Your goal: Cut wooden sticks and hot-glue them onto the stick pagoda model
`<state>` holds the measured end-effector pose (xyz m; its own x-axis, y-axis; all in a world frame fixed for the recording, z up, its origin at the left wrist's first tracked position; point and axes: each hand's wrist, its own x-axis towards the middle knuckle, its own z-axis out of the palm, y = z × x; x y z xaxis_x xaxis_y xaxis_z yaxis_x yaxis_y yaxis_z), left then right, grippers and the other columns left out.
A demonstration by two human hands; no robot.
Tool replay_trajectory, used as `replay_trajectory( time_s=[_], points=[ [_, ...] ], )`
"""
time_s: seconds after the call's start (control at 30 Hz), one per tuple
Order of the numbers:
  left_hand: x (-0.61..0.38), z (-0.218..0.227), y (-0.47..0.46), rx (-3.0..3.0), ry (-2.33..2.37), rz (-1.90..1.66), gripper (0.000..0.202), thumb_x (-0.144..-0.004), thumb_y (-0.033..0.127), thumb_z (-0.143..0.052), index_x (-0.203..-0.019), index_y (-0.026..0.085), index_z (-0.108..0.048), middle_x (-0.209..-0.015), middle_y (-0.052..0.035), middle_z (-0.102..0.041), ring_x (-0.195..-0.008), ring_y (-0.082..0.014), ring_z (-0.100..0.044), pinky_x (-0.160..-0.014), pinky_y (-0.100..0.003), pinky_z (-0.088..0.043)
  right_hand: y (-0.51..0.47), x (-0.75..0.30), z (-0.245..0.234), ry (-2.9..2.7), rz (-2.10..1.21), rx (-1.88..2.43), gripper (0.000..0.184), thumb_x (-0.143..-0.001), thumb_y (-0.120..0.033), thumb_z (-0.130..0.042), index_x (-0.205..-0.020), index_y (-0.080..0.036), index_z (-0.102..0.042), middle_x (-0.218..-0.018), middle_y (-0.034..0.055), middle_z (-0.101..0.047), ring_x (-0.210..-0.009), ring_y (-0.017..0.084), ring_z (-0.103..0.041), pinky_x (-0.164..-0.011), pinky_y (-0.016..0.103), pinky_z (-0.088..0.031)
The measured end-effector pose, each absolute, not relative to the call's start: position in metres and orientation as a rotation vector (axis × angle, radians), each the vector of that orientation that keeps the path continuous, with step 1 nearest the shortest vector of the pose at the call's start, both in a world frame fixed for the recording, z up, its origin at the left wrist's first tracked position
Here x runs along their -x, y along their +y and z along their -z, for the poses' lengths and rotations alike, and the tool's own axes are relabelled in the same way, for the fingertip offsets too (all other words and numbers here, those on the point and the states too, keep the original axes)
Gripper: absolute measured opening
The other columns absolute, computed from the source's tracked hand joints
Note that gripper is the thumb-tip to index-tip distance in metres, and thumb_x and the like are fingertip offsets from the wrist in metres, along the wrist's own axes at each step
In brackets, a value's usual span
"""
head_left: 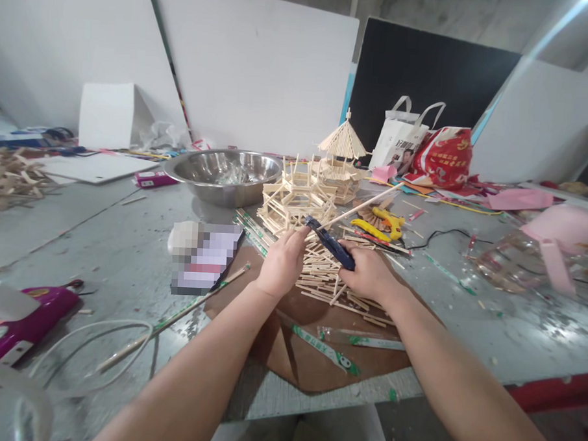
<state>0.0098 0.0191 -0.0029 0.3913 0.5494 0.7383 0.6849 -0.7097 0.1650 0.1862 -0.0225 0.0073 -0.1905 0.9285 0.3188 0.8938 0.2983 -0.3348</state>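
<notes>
My left hand (pixel 283 262) is closed, pinching the near end of a long wooden chopstick (pixel 367 203) that slants up to the right. My right hand (pixel 367 269) is wrapped around dark blue clippers (pixel 332 243); their head lies against the chopstick beside my left fingers. Whether the jaws are closed is too small to tell. Under both hands, many short cut sticks (pixel 324 268) are heaped on a brown sheet (pixel 311 371). Right behind them stands an open stick framework (pixel 295 198). Farther back is a stick pavilion with a pointed roof (pixel 345 141).
A steel basin (pixel 217 191) stands back left, with a phone (pixel 207 262) nearer me. Yellow glue gun (pixel 391 223) and pink-lidded jug (pixel 521 256) are right. A purple device (pixel 41 317) and white cable (pixel 99 322) lie left. Torn chopstick wrappers (pixel 325 348) lie in front.
</notes>
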Motion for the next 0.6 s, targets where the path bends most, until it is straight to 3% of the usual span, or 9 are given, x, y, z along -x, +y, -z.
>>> replay_trajectory(
  time_s=[0.43, 0.6],
  points=[
    [-0.011, 0.000, 0.016, 2.422, -1.044, 1.064, 0.026, -0.076, 0.011, -0.034, -0.097, 0.011, -0.048, -0.077, -0.0071, -0.058, -0.071, -0.0163, -0.056, -0.060, -0.025, -0.044, -0.019, -0.181, -0.001, -1.974, -0.044, 1.823, 0.037, -0.067, -0.017, -0.046, -0.104, -0.015, -0.047, -0.092, 0.0093, -0.060, -0.083, 0.021, -0.056, -0.072, 0.028, -0.039],
    [-0.012, 0.001, 0.015, 2.456, -1.121, 1.023, 0.027, -0.076, 0.011, -0.032, -0.099, 0.013, -0.046, -0.079, -0.0070, -0.058, -0.073, -0.0159, -0.056, -0.063, -0.025, -0.044, -0.019, -0.177, 0.003, -1.932, -0.046, 1.798, 0.033, -0.070, -0.020, -0.045, -0.102, -0.016, -0.048, -0.093, 0.0085, -0.060, -0.084, 0.020, -0.055, -0.072, 0.026, -0.038]
  ],
)
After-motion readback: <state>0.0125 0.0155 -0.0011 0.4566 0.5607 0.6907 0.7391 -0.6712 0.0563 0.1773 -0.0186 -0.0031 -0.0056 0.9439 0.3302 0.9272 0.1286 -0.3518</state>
